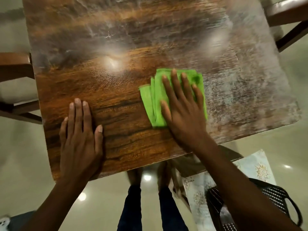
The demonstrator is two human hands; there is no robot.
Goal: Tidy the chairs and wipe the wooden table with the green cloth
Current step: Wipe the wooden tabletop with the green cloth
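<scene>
A wooden table (116, 47) with dark grain fills most of the view. A folded green cloth (150, 99) lies on it, right of the middle. My right hand (181, 105) presses flat on the cloth with fingers spread. My left hand (80, 130) rests flat on the bare wood near the table's front left corner and holds nothing. The right part of the tabletop looks whitish and streaked, while the left part looks darker. Lamp glare reflects off the middle of the table.
A wooden chair (15, 64) stands at the table's left side, and another wooden chair (286, 12) at the far right corner. A black mesh chair (273, 194) with a patterned cushion (256, 165) stands at the near right. My legs (130, 205) stand on the glossy tiled floor.
</scene>
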